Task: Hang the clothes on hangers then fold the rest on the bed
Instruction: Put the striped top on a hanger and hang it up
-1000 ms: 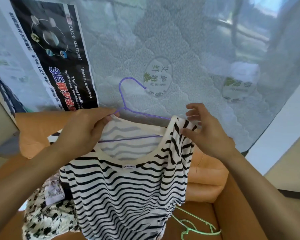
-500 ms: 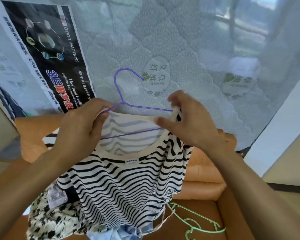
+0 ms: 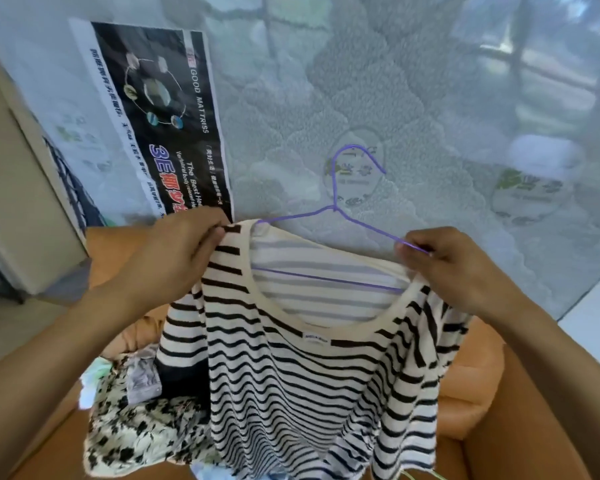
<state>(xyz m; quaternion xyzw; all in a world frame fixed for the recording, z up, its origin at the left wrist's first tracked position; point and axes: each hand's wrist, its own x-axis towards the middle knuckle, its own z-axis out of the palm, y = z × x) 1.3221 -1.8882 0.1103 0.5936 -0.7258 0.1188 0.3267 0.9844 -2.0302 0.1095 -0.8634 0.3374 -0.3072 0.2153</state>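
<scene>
Black-and-cream stripes cover the T-shirt (image 3: 309, 393), which hangs in mid-air between both hands with its neck opening facing the camera. Inside that opening sits a purple wire hanger (image 3: 335, 207). Its lower bar crosses within the collar and its left arm runs under the shirt's fabric, while its right arm and hook stand bare above the neckline.

The left hand (image 3: 174, 258) pinches the shirt's shoulder at the collar's left edge, thumb and fingers closed on the cloth. The right hand (image 3: 458, 268), at the collar's right edge, pinches the hanger's bare arm between thumb and forefinger. The shirt's right shoulder is bunched just beneath its fingers; whether it also holds the cloth cannot be told.

Below the shirt's left sleeve lies a cream garment with black blotches (image 3: 136, 434) on an orange padded surface (image 3: 482, 393), which also shows to the shirt's right. Beyond the shirt spreads a quilted mattress in clear plastic wrap (image 3: 430, 98), with a black printed label (image 3: 160, 116) above and to the shirt's left.
</scene>
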